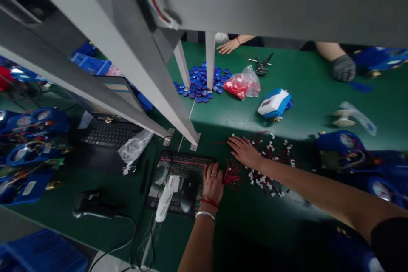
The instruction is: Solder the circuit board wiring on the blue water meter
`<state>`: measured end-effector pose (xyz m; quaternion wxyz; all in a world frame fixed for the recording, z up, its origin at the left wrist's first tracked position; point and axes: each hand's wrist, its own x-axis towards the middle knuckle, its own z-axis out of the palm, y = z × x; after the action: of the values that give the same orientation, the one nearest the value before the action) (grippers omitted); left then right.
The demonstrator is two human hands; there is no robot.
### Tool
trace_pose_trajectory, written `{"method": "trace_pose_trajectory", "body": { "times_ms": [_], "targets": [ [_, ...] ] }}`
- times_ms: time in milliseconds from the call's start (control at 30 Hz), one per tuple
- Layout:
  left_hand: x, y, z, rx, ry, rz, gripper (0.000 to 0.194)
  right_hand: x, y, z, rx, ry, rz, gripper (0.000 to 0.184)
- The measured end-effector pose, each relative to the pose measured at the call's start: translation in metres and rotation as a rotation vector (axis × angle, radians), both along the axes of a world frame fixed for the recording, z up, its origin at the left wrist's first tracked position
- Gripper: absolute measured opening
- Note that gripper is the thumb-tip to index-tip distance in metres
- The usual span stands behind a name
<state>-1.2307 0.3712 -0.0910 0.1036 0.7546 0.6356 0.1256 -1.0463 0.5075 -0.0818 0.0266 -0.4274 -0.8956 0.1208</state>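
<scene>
My left hand (213,183), with a ring and wristbands, rests at the right edge of the mouse pad. Its fingers are curled, and a bundle of thin red wires (232,175) fans out from its right side. My right hand (245,152) lies palm down on the green table, fingers stretched and slightly apart. By its fingertips is a single thin red wire (219,142); whether they touch it is unclear. Beneath and right of that hand spreads a loose pile of dark red wires with white connectors (270,146). My palms are hidden.
Metal frame legs (191,134) stand ahead. Left are a mouse (188,194), mouse pad (159,165), laptop (105,131) and scanner (94,205). Beyond lie blue caps (200,83), a bag of red pieces (240,85) and a blue-white device (274,104). Co-workers' hands (228,46) show opposite.
</scene>
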Motion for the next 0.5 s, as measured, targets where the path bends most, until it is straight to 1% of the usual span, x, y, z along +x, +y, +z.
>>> {"method": "trace_pose_trajectory", "body": {
  "times_ms": [67,100,167,200,233,300,367,400,467,500],
  "targets": [
    [0.001,0.001,0.002,0.018,-0.010,0.003,0.020,0.039,-0.033,0.008,-0.003,-0.028,0.015,0.050],
    [0.001,0.001,0.002,0.027,-0.014,0.004,0.020,0.056,-0.046,0.013,-0.009,-0.030,0.025,0.050],
    [0.002,0.002,0.004,0.043,-0.018,-0.001,0.022,0.084,-0.059,0.023,-0.024,-0.007,0.030,0.050],
    [0.002,0.002,0.004,0.048,-0.017,-0.005,0.023,0.095,-0.058,0.027,-0.019,0.014,0.000,0.049],
    [0.002,0.002,0.004,0.053,-0.015,-0.008,0.024,0.105,-0.054,0.030,-0.003,0.034,-0.064,0.048],
    [0.003,0.001,0.004,0.064,-0.011,-0.010,0.025,0.121,-0.037,0.031,0.046,0.047,-0.278,0.046],
    [0.004,0.001,0.005,0.073,-0.009,-0.005,0.025,0.132,-0.018,0.025,0.063,0.022,-0.489,0.047],
    [0.004,0.000,0.005,0.073,-0.007,-0.003,0.025,0.135,-0.013,0.019,0.057,0.008,-0.554,0.048],
    [0.005,0.000,0.005,0.065,-0.002,-0.001,0.026,0.135,-0.013,0.007,0.032,-0.006,-0.605,0.048],
    [0.005,0.000,0.005,0.057,-0.003,-0.004,0.027,0.132,-0.019,0.001,0.024,-0.006,-0.595,0.049]
  ]
}}
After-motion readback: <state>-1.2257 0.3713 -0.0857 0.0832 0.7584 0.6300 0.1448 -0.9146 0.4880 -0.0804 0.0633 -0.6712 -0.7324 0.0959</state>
